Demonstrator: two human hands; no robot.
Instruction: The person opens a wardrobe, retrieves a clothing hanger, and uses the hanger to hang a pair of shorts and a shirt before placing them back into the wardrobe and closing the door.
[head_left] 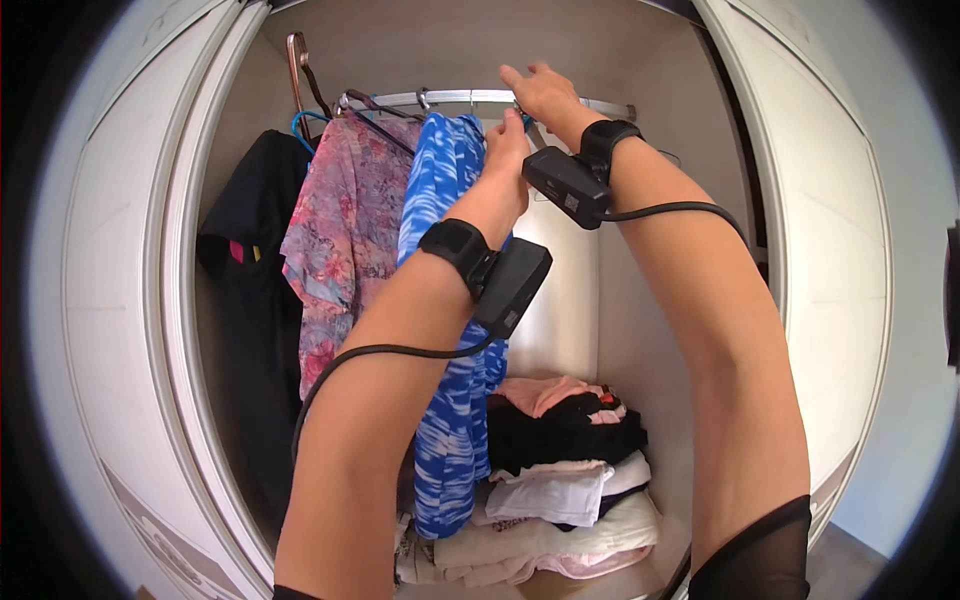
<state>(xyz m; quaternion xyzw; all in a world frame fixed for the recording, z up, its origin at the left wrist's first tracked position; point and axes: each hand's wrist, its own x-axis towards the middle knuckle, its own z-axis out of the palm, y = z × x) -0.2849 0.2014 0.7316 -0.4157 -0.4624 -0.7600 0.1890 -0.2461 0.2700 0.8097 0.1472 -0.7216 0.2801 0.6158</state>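
Observation:
My left hand [506, 155] is raised beside the shoulder of a blue-and-white patterned garment [440, 190] hanging from the rail. Its thumb points upward; the other fingers are mostly hidden, so I cannot tell whether they grip the garment or its hanger. Just above and to the right, my right hand [547, 95] is at the metal rail [400, 99], open, with some fingers stretched apart. A bit of teal hanger [527, 121] shows beneath it, partly covered by the hand. Both wrists carry a strapped black box with a cable.
Left of the blue garment hang a pink-and-purple floral garment [345, 220] and a dark garment [255, 300]. A brown hanger [298, 70] sticks up at the rail's left end. Folded clothes [560, 500] are stacked at the wardrobe's bottom. White door panels [820, 200] flank the opening.

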